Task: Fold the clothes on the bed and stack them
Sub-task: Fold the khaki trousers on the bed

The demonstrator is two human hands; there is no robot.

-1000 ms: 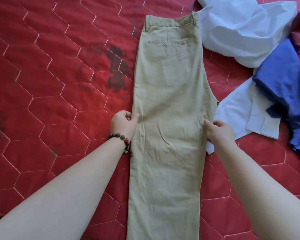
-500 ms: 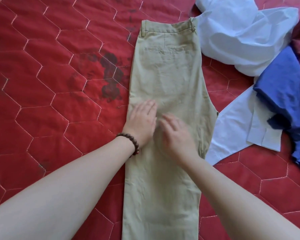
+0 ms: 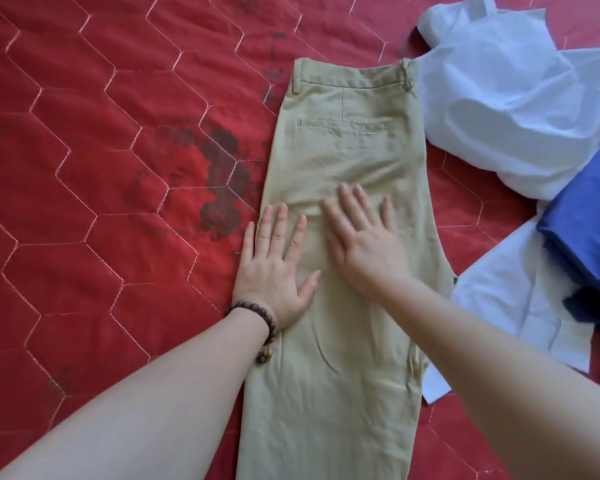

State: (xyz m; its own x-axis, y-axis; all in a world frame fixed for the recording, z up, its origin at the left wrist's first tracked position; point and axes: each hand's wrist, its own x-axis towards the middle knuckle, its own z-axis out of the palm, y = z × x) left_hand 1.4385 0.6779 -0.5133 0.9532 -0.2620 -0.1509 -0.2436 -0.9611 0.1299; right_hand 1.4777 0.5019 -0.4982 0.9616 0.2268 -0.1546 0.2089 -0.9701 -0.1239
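A red quilted bed cover (image 3: 84, 209) stitched in pale hexagons fills the view, with a dark blotchy stain (image 3: 219, 188) just left of the left hand's fingertips. The khaki trousers (image 3: 343, 341), folded lengthwise leg on leg, lie flat down the middle of the bed, waistband far from the person and a back welt pocket facing up beyond both hands. The left hand (image 3: 274, 268) lies palm down with fingers straight and slightly spread, pressing the left edge of the trousers; its little finger hangs over the edge onto the red cover. The right hand (image 3: 364, 244) lies just beside it, palm down too, fingers straight and fanned, flat on the middle of the cloth and reaching a bit further toward the waistband. Neither hand grips anything. Both forearms come in bare from the bottom corners and converge on the trousers; a bracelet (image 3: 257, 320) of dark wooden beads circles the left wrist. To the right of the right hand, a crumpled pale blue shirt (image 3: 510, 109) lies on the bed touching the waistband corner, and a blue garment (image 3: 586, 230) lies over it nearer the edge of view. No label or writing can be read.
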